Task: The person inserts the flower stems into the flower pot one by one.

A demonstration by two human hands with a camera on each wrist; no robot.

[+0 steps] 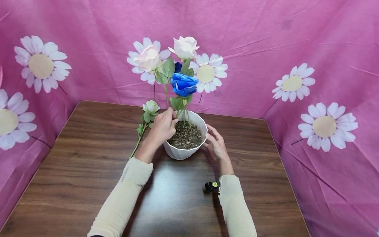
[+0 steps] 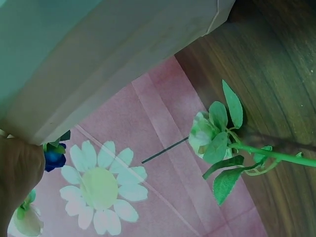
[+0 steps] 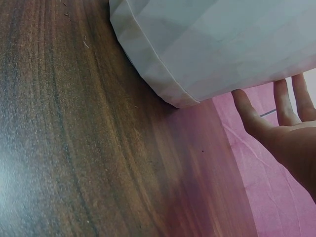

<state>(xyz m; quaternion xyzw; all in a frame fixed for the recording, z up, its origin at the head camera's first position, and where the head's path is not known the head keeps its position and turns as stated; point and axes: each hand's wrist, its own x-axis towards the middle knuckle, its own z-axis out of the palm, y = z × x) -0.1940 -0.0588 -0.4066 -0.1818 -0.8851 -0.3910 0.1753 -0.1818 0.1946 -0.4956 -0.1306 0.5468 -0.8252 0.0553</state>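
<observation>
A white faceted pot [image 1: 181, 154] filled with dark soil [image 1: 186, 135] stands on the table. My left hand [image 1: 163, 126] is at its left rim and pinches the stem of a pale pink artificial rose [image 1: 148, 58]. The fingertips and the stem's lower end are partly hidden. A blue rose [image 1: 184, 85] and a white rose [image 1: 185, 48] rise from the pot, with a darker blue rose [image 1: 178, 67] behind them. On the right, my right hand [image 1: 217, 144] rests its extended fingers [image 3: 284, 101] against the pot's outer wall.
A whitish-green rose [image 1: 151, 107] with a long leafy stem lies on the wooden table [image 1: 248, 158], left of the pot. Pink cloth [image 1: 245, 29] printed with daisies hangs behind and at both sides. A black wrist camera [image 1: 211, 187] sits by the right cuff.
</observation>
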